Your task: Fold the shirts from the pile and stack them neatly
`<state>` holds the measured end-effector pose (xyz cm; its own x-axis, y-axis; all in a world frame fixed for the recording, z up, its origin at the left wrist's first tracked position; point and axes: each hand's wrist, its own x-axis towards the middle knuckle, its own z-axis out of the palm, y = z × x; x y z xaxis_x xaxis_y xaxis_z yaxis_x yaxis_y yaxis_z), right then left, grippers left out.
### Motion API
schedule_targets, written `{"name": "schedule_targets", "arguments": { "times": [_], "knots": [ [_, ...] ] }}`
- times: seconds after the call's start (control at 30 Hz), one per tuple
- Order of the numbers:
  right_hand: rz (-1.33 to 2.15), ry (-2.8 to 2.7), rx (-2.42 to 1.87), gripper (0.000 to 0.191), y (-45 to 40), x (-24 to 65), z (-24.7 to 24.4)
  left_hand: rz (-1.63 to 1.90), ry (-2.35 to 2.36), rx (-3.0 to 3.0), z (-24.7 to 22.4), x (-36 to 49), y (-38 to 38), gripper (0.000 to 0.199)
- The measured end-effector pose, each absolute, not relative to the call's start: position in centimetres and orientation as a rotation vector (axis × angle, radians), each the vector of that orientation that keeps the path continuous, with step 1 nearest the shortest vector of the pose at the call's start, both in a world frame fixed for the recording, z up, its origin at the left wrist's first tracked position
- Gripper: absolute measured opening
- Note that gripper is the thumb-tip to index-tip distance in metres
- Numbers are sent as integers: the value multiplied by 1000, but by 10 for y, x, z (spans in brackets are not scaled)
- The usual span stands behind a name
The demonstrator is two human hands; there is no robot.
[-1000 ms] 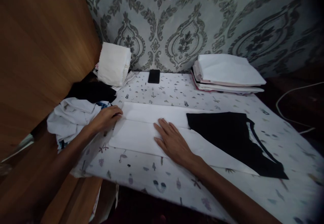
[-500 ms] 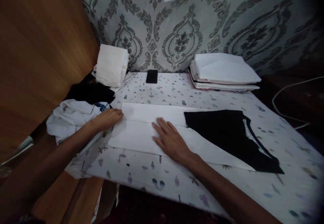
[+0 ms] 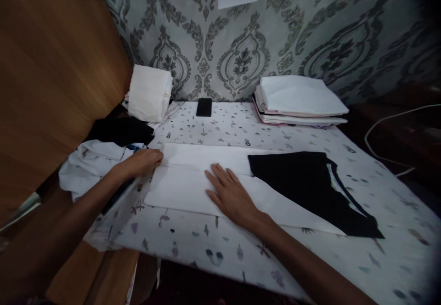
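Observation:
A white and black T-shirt lies folded lengthwise into a long strip on the patterned sheet. Its black part with the neckline points to the right. My right hand rests flat on the white middle, fingers slightly spread, holding nothing. At the strip's far left corner, my left hand has its fingers curled on the shirt's edge; the fingertips are partly hidden. Just beyond that wrist sits a crumpled white garment, with a black cloth behind it.
A stack of folded clothes stands at the back right. A folded cream towel sits at the back left by a wooden panel. A black phone-like object lies near the wall. A white cable curves at the right.
My left hand has drawn slightly left and its fingers are more curled at the shirt's edge. My right hand stays flat on the shirt. The whole view has shifted a little.

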<state>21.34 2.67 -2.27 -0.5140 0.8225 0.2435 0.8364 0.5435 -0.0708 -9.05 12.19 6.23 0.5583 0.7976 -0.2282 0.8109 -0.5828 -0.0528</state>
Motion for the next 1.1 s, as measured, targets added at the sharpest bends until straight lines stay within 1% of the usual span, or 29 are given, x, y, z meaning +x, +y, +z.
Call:
{"name": "schedule_targets", "arguments": {
  "times": [0.07, 0.13, 0.17, 0.23, 0.33, 0.47, 0.63, 0.73, 0.8, 0.9, 0.97, 1.03, 1.1],
  "knots": [
    [-111, -2535, -1379, 52, 27, 213, -24, -74, 1472, 2678, 57, -74, 121, 26],
    [-138, -2539, -1367, 52, 28, 214, -25, 255, 1503, 2611, 45, -50, 118, 40],
    [-148, -2540, -1363, 52, 28, 214, -25, 364, 1492, 2569, 36, -37, 116, 47],
    [-158, -2536, -1362, 51, 28, 214, -25, 342, 1409, 2551, 17, -16, 113, 58],
    [-139, -2546, -1376, 50, 28, 213, -24, 136, 1428, 2575, -3, -12, 120, 68],
    [-91, -2555, -1388, 51, 26, 215, -24, 57, 1644, 2533, -7, -43, 139, 65],
    [-129, -2502, -1473, 61, 22, 230, -32, 8, 1673, 2450, 1, -62, 148, 66],
    [-158, -2445, -1556, 69, 19, 242, -38, 61, 1647, 2387, 3, -63, 150, 65],
    [-175, -2421, -1604, 72, 17, 248, -41, 171, 1628, 2296, 5, -68, 154, 63],
    [-205, -2395, -1642, 72, 14, 251, -42, 378, 1621, 2172, 12, -80, 158, 62],
    [-219, -2368, -1647, 71, 13, 251, -44, 488, 1562, 2189, 16, -87, 153, 63],
    [-228, -2342, -1646, 71, 13, 251, -45, 480, 1464, 2270, 16, -89, 143, 63],
    [-244, -2331, -1650, 71, 13, 252, -47, 346, 1410, 2357, 12, -87, 131, 65]
  ]
}}
